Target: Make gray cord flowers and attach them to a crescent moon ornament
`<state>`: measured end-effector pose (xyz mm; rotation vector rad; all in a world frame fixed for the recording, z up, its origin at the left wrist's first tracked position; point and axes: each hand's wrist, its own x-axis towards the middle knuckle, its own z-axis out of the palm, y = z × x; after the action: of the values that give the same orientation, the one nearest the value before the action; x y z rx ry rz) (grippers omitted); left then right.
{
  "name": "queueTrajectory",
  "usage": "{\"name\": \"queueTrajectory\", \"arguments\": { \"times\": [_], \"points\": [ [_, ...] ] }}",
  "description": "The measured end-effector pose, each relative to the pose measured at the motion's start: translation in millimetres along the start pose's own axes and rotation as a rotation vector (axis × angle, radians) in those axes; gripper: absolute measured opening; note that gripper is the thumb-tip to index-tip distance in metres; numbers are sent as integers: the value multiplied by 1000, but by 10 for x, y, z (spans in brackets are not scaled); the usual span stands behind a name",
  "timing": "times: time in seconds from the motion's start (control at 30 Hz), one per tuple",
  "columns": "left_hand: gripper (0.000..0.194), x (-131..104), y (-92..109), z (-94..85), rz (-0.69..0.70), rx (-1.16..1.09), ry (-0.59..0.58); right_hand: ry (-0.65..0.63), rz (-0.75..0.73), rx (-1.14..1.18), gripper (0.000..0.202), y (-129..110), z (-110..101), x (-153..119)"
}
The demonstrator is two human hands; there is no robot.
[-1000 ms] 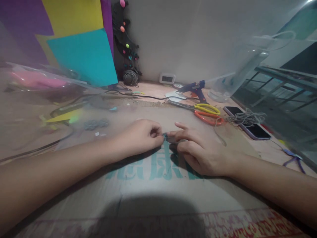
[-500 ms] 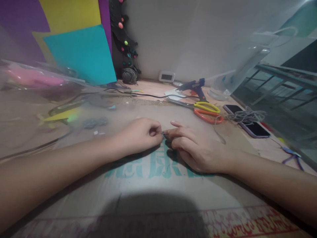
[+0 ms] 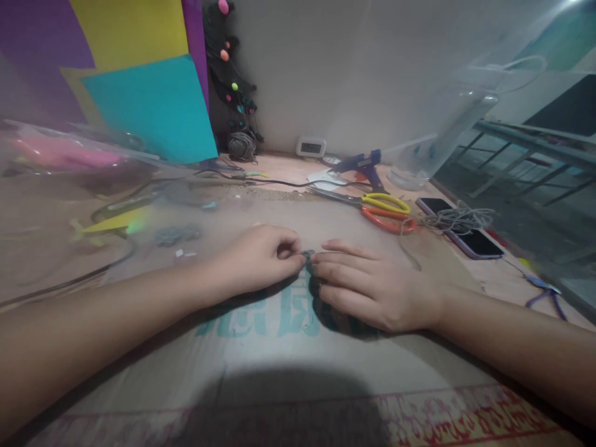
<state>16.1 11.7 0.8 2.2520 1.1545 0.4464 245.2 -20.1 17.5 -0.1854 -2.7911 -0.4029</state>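
Note:
My left hand (image 3: pixel 272 254) is closed, thumb and forefinger pinched on a small dark grey piece (image 3: pixel 307 253). The piece is too small and blurred to name. Opposite it, my right hand (image 3: pixel 367 282) has its fingers stretched out, the tips close against the piece; whether they touch it I cannot tell. The right thumb is hidden under the hand. Both hands are low over a cardboard sheet (image 3: pixel 279 385) with green and red printing. Some blurred grey flower-like shapes (image 3: pixel 177 234) lie left of my left hand.
Scissors (image 3: pixel 386 211) with yellow and orange handles lie beyond my right hand. Behind them are a blue glue gun (image 3: pixel 363 166) and a white digital clock (image 3: pixel 311 147). Grey cord (image 3: pixel 460 218) lies over a phone (image 3: pixel 479 243) at right. A clear jug (image 3: pixel 410 177) stands near the table edge.
The curled fingers of my right hand have straightened out and drawn closer together. My left hand keeps its pinch in nearly the same place. The view has shifted slightly.

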Motion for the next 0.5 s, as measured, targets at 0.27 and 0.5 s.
{"name": "queueTrajectory", "arguments": {
  "times": [0.27, 0.5],
  "points": [
    [27, -15, 16, -18, 2, -67, -9, 340, 351, 161, 15, -62, -81, -43],
    [25, -23, 10, -20, 73, -292, 91, 455, 1028, 479, 10, 54, -36, 43]
  ]
}}
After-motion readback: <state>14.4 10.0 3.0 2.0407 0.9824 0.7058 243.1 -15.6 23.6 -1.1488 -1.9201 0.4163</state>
